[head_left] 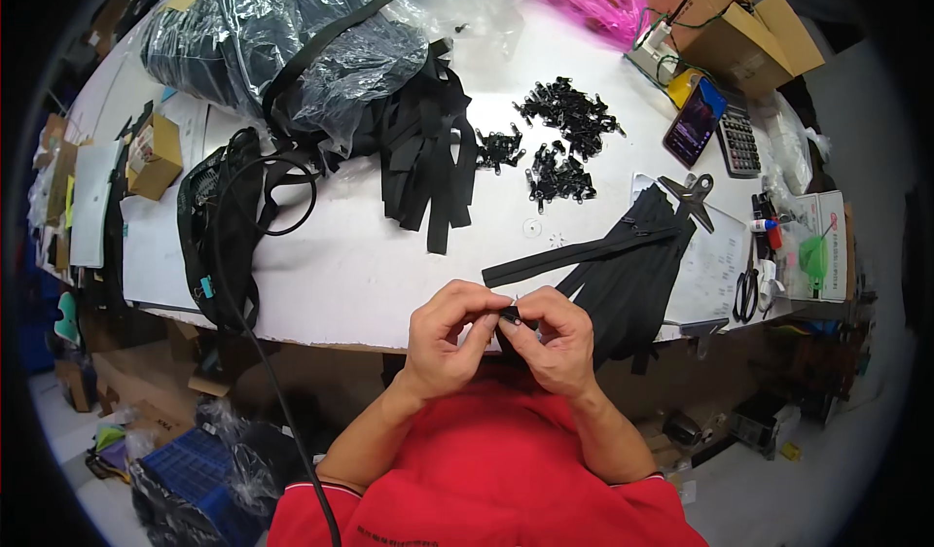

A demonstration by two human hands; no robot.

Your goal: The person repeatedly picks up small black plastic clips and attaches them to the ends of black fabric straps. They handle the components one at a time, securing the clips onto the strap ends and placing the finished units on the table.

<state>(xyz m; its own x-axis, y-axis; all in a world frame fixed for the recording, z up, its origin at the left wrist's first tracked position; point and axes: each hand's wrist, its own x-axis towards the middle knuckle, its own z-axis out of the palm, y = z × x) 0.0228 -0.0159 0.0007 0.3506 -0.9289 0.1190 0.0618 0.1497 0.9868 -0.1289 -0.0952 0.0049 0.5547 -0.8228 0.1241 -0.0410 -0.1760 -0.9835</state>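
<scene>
Close to my body at the table's front edge, my left hand [448, 343] and my right hand [557, 341] meet, thumbs and fingers pinched. Between the fingertips is the end of a black zipper strip [509, 312]; whether a slider sits on it is too small to tell. The rest of the strip is mostly hidden behind the hands. Just right of my right hand lies a bundle of black zipper strips [632, 284], with a large black clip [693, 197] at its far end. One strip [555, 258] sticks out leftward. Beyond are piles of black zipper sliders [574, 117].
Wide black strips [428, 148] hang from a plastic-wrapped bundle [282, 51] at the far left. A black cable [229, 284] runs down the left side. To the right are a phone [696, 122], a calculator [739, 143], scissors [746, 294] and an open carton [759, 46].
</scene>
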